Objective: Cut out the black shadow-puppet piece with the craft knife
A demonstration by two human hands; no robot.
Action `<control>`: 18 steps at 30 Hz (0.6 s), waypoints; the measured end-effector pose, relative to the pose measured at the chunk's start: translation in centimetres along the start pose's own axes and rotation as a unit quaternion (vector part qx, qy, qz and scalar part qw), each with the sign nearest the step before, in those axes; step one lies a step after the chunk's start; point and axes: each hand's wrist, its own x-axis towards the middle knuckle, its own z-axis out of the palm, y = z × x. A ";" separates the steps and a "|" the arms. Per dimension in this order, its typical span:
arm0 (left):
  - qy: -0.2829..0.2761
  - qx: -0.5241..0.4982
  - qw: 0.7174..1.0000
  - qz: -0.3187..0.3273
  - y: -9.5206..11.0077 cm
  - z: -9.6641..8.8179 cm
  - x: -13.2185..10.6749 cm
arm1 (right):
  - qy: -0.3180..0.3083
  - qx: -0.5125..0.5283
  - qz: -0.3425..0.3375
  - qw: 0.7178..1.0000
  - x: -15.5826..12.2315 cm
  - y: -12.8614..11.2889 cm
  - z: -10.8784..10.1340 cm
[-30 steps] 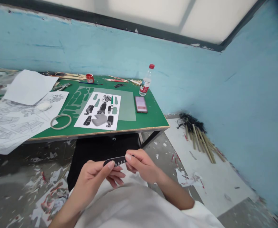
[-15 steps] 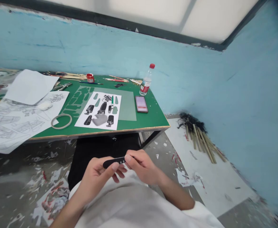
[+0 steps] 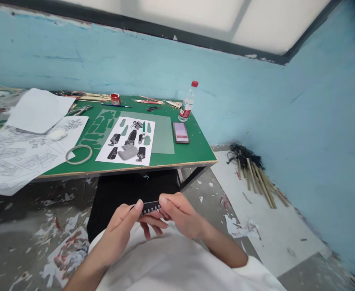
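Note:
Between my two hands, above my lap, is a small black paper cutout (image 3: 150,207) with a row of pale marks along its lower edge. My left hand (image 3: 124,222) pinches its left end, thumb on top and the other fingers beneath. At the opposite end, my right hand (image 3: 180,214) grips it between thumb and fingers. Both ends of the cutout are hidden by fingertips. On the table ahead lies a white printed sheet (image 3: 105,157) with black patterned shapes and several cut-out holes. A green-and-white craft knife or pen (image 3: 143,130) rests on that sheet.
The green table (image 3: 195,153) bears a phone (image 3: 181,132), a bottle (image 3: 186,106), a red paint jar (image 3: 115,99), a tape ring (image 3: 78,154), pliers (image 3: 80,110) and drawings (image 3: 28,161). Bundled sticks (image 3: 260,182) lie on the floor at right, and paper scraps (image 3: 68,250) at left.
My left thumb has moved up and left onto the cutout's left end. More of the pale marks now show between my hands. My right hand stays nearly in place.

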 end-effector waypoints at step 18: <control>-0.034 0.215 0.972 0.084 -1.6 0.4 0.3 | 0.059 0.180 0.017 0.982 1.4 3.4 1.1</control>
